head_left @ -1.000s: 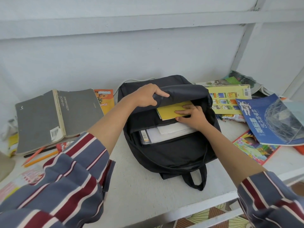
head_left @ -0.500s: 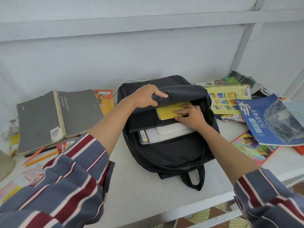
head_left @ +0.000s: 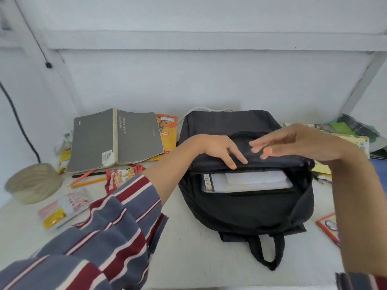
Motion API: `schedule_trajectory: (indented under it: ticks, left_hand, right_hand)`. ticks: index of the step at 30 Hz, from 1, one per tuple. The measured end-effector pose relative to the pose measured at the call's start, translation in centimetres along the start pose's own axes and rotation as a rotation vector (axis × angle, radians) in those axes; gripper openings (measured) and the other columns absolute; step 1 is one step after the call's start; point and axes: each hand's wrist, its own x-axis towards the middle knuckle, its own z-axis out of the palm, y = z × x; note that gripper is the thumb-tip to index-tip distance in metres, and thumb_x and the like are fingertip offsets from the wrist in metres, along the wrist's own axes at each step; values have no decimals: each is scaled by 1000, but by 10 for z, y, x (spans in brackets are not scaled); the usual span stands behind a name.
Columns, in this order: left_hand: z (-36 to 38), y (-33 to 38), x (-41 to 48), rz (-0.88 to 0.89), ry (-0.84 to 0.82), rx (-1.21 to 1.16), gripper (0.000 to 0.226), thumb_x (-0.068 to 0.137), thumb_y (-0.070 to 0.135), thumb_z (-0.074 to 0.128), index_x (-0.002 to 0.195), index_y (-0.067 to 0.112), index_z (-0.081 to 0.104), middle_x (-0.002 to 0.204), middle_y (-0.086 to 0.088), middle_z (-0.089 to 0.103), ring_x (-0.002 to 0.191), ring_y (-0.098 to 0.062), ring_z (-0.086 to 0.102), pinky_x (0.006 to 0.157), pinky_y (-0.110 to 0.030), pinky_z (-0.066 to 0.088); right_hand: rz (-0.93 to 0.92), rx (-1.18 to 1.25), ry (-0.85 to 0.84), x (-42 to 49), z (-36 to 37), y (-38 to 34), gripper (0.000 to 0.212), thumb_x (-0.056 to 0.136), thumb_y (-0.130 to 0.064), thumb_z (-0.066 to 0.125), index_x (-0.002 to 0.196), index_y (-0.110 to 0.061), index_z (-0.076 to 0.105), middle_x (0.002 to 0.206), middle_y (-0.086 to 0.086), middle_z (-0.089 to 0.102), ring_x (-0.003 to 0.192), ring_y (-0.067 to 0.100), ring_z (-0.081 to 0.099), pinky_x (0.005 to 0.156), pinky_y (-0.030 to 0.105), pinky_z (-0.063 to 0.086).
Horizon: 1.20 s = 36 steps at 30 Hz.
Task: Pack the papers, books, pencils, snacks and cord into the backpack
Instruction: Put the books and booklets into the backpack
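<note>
Two hands, both empty, over one black backpack (head_left: 247, 206) lying flat at the middle of the table (head_left: 188, 258), mouth unzipped.
- Left hand (head_left: 222, 148): fingers straight, resting on the upper flap, gripping nothing.
- Right hand (head_left: 303, 143): blurred, fingers spread and relaxed, above the flap, pointing left, holding nothing.
- Inside the bag: white papers (head_left: 251, 182), lying flat.
- Unpacked, left of the bag: grey book (head_left: 117, 139), open face down, spine running away from the person; pencils (head_left: 90, 182) just in front of it, long axis roughly crosswise; red snack (head_left: 121, 177) beside the left sleeve; pink packet (head_left: 65, 206) nearer the table edge.
- Unpacked, right: books (head_left: 345, 130), partly hidden by the right arm.
- Cord (head_left: 201, 109): white, behind the bag against the wall.
- Judgement: the left hand is nearer the left-side lot, the right hand nearer the books on the right.
- Surface: white, flat, painted. Room: white wall close behind; a tape roll (head_left: 33, 183) at far left.
</note>
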Motion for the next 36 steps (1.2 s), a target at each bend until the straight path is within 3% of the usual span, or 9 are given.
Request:
schedule_trajectory:
  ticks: [3, 6, 10, 14, 17, 21, 25, 29, 36]
  left_hand:
    - [-4, -11, -20, -43, 182, -333, 42, 88, 18, 63, 128, 24, 56, 129, 1, 57, 118, -9, 50, 96, -22, 39]
    - [-14, -32, -50, -64, 478, -542, 36, 90, 13, 59, 124, 23, 58, 117, 2, 62, 108, -7, 57, 90, -25, 46]
    - [-31, -69, -106, -151, 872, -656, 31, 89, 6, 58, 118, 18, 61, 98, 4, 63, 83, 1, 58, 68, -11, 49]
    - [-39, -119, -163, -333, 1074, -580, 31, 90, 6, 55, 119, 12, 61, 97, 0, 62, 86, -7, 57, 71, -18, 44]
    - [-39, -153, -194, -459, 1120, -568, 29, 88, 4, 57, 116, 14, 62, 91, 1, 60, 79, -4, 55, 68, -18, 44]
    - [-30, -189, -216, -590, 1067, -542, 34, 86, 7, 61, 120, 7, 59, 101, -6, 58, 96, -19, 56, 75, -23, 43]
    - [-10, -208, -218, -659, 1034, -551, 48, 85, 13, 64, 130, 8, 48, 112, -16, 60, 102, -25, 57, 80, -28, 41]
    - [7, -201, -204, -653, 1030, -584, 56, 87, 20, 64, 135, 8, 38, 100, -7, 58, 88, -18, 57, 72, -24, 42]
    - [20, -195, -187, -859, 979, -519, 47, 84, 26, 66, 118, 7, 40, 100, -4, 46, 89, -20, 48, 71, -29, 41]
  right_hand:
    - [-88, 102, 78, 21, 2, -15, 40, 62, -51, 77, 99, -37, 72, 101, 2, 72, 87, 12, 69, 79, 19, 54]
    - [-90, 178, 191, 56, 18, -22, 22, 81, -29, 67, 103, -29, 69, 102, 9, 71, 81, 15, 68, 80, 27, 56]
    - [-74, 308, 254, 103, 55, -44, 27, 87, -13, 62, 111, -26, 63, 101, 10, 69, 74, 15, 65, 76, 26, 55]
    - [-29, 378, 225, 152, 105, -69, 44, 84, -8, 65, 126, -19, 56, 90, 6, 65, 72, 15, 63, 75, 28, 57]
    - [-2, 369, 162, 187, 149, -82, 49, 85, -5, 63, 131, -15, 50, 91, 12, 61, 70, 18, 61, 69, 25, 56]
    - [-18, 292, 167, 232, 192, -92, 52, 85, -2, 62, 133, -13, 48, 84, 13, 57, 75, 22, 55, 71, 28, 51]
    - [-92, 46, 211, 280, 209, -102, 53, 84, -2, 60, 133, -19, 51, 100, 10, 52, 83, 17, 48, 59, 20, 41]
    - [-122, -115, 228, 326, 204, -109, 50, 87, -6, 59, 133, -20, 51, 131, 8, 49, 108, 19, 50, 79, 16, 36]
    - [-164, -123, 83, 387, 184, -104, 44, 89, -14, 61, 133, -17, 51, 141, 4, 44, 130, 16, 41, 95, 21, 32]
